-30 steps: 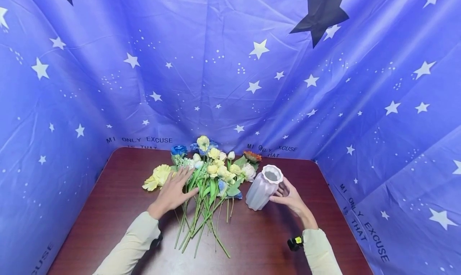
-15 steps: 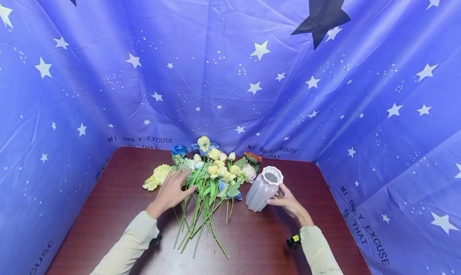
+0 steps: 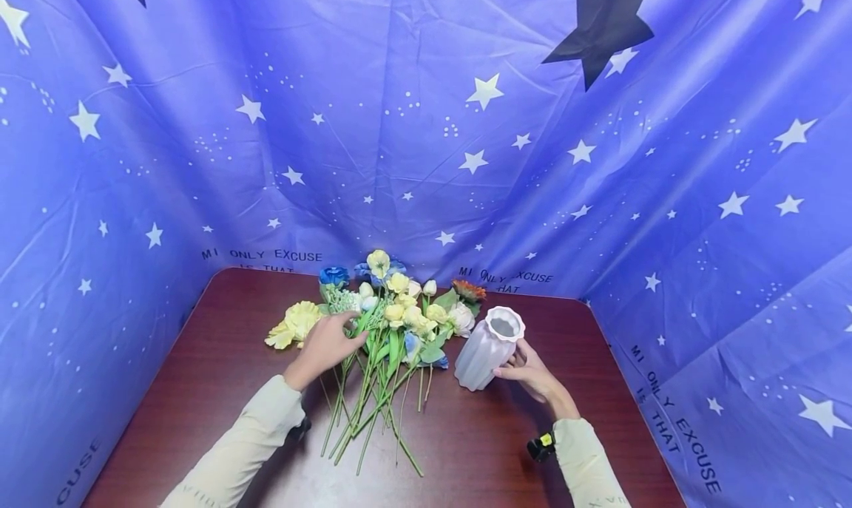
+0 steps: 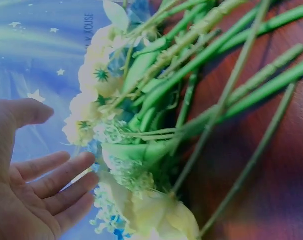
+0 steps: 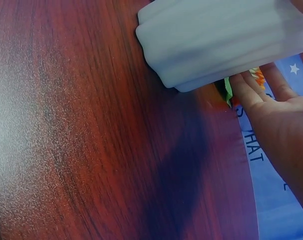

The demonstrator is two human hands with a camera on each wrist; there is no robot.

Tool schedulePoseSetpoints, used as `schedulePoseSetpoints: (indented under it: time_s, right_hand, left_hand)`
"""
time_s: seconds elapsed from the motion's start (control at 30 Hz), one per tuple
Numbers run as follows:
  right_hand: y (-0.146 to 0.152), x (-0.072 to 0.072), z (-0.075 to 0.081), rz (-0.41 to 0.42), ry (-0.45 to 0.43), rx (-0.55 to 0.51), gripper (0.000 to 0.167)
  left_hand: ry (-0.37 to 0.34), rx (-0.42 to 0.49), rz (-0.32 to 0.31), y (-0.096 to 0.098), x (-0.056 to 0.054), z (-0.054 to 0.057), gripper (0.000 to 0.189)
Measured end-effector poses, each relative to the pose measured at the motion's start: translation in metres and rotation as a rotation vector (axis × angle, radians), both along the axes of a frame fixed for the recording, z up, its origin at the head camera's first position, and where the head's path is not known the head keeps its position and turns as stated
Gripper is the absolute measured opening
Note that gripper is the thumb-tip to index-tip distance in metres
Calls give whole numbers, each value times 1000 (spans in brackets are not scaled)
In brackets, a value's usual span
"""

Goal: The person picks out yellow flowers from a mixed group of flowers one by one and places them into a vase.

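A loose bunch of artificial flowers [image 3: 413, 319] lies on the table, blooms away from me and green stems [image 3: 373, 419] towards me. Over its left part is my left hand [image 3: 325, 349]. The left wrist view shows that hand [image 4: 36, 187] with thumb apart and fingers loosely bent, fingertips right at the pale blooms [image 4: 94, 90] and nothing gripped. My right hand [image 3: 535, 378] holds a pale lilac-white fluted vase [image 3: 479, 356] by its right side, thumb in front and fingers behind. The vase stands slightly tilted, its scalloped mouth [image 3: 504, 323] facing up.
The dark red wooden table [image 3: 220, 390] ends at a blue star-printed curtain [image 3: 413, 160] on the back and both sides. A large yellow bloom [image 3: 293, 324] lies left of my left hand. An orange flower [image 3: 469, 290] lies behind the vase.
My left hand has shifted slightly, its spread fingers drawing in and bending down among the flowers. My right hand has slid a little lower on the vase, which has barely moved.
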State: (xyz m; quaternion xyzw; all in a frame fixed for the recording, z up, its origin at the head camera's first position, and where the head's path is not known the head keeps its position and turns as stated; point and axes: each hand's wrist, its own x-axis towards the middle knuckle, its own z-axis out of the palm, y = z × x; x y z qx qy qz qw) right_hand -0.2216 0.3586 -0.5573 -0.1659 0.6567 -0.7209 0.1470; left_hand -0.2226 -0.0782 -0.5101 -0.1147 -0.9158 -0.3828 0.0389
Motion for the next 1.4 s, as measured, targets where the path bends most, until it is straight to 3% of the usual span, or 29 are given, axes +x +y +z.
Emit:
schedulePoseSetpoints:
  time_s: [0.23, 0.37, 0.47, 0.73, 1.0, 1.23, 1.4]
  right_hand:
    - [0, 0, 2, 3, -16, 15, 75]
    - [0, 0, 4, 12, -24, 14, 75]
    - [0, 0, 4, 20, -18, 12, 76]
    - [4, -1, -7, 55, -12, 22, 78]
    - [4, 0, -17, 54, -16, 34, 77]
    - [6, -1, -17, 55, -53, 75, 80]
    - [5, -3, -12, 66, -74, 96, 83]
  left_hand:
    - [-63, 5, 26, 9, -7, 2, 37]
    - [-214, 119, 8, 15, -10, 2, 21]
    - [-317, 156, 8, 18, -10, 2, 19]
    - [-419, 87, 29, 27, -12, -8, 18]
    - [-430, 129, 45, 32, -13, -18, 31]
    - [-419, 116, 68, 34, -13, -19, 14]
    - [-423, 148, 79, 35, -15, -19, 16]
